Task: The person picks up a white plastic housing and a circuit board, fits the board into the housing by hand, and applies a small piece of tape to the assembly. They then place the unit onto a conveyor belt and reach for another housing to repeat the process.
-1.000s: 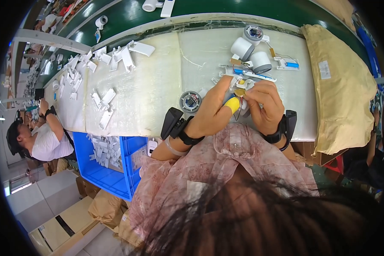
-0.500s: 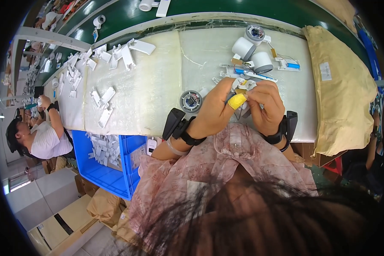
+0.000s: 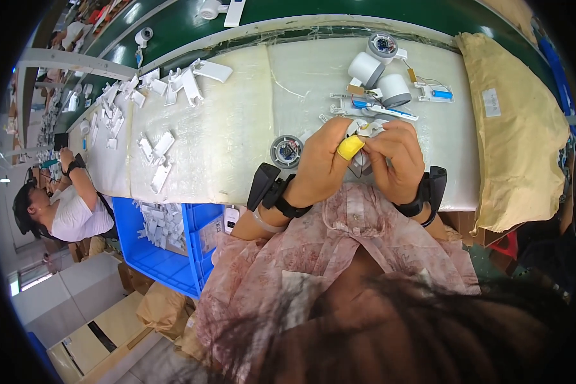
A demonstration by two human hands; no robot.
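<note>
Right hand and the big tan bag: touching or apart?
Apart: the head view shows a broad strip of pale tabletop between the right hand and the tan bag.

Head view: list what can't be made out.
Head view: small white plastic part, mostly hidden by the bare left hand and right hand.
Head view: flat white panel, far end cut off by the upper edge.
Head view: grey-rimmed round circuit board, fine detail too small.

White part (image 3: 369,130) is partly hidden by left hand (image 3: 324,160) and right hand (image 3: 398,155). Top edge crops white panel (image 3: 235,12). Pieces (image 3: 162,227) in blue bin (image 3: 192,249) are too small to identify.
</note>
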